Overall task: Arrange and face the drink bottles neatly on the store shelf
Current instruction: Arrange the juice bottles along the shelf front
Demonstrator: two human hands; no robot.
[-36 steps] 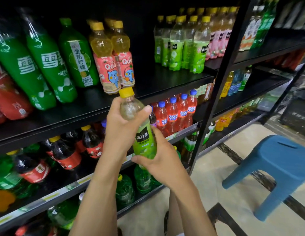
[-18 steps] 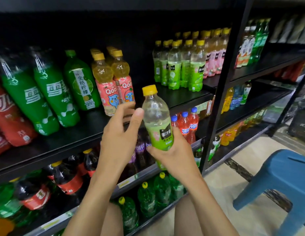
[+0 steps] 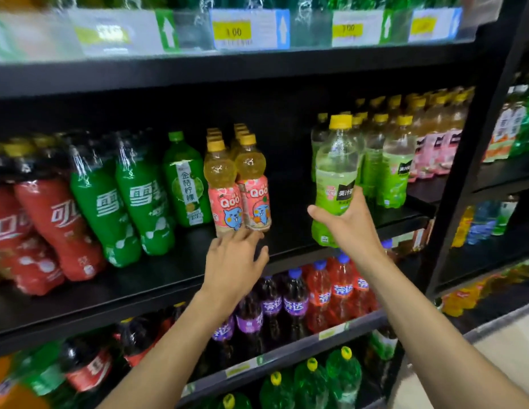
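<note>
With our right hand gripping the green juice bottle above the front edge of the shelf, just before its matching row, and our left hand spread open by the Qoo bottles, we should seat it upright, label outward.

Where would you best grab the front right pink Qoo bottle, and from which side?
Likely the Qoo bottle by its straight labelled body, from front-right: it stands upright, its twin crowds its left, bare shelf lies right.
</note>
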